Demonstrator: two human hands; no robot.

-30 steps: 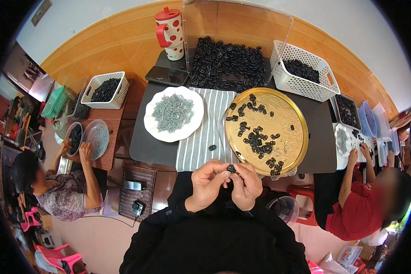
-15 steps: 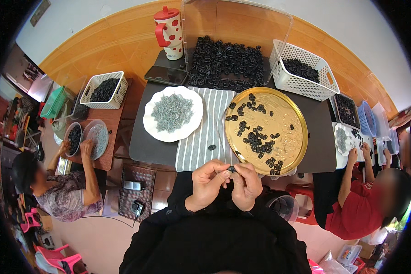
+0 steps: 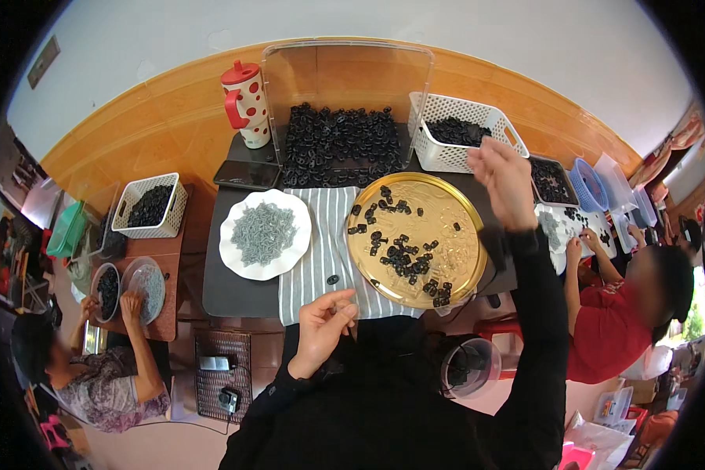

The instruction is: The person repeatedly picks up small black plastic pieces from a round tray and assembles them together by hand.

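Note:
My left hand [image 3: 323, 329] hovers at the near edge of the striped cloth [image 3: 294, 291]. Its fingers are loosely bent, the thumb and forefinger are apart, and no part shows between them. Beyond the tray's right rim, my right hand [image 3: 506, 182] is raised in front of the white perforated basket [image 3: 444, 159], its bent fingers slightly apart and no part visible in them. Small black pieces [image 3: 402, 258] lie scattered and clustered on the round golden tray [image 3: 468, 270]. A single black oval piece [image 3: 333, 280] rests on the cloth. Grey screws [image 3: 264, 233] fill the white scalloped plate [image 3: 233, 259].
A clear bin [image 3: 345, 149] heaped with black parts stands at the back. Left of it are a red-dotted tumbler [image 3: 247, 110] and a dark phone [image 3: 247, 174]. People work at tables on the left [image 3: 117, 368] and right [image 3: 615, 313]. A clear bucket [image 3: 471, 366] stands below.
My hands have parted from around a small black piece. My right hand has swung up and right to the basket; my left stays near the cloth. The view has shifted.

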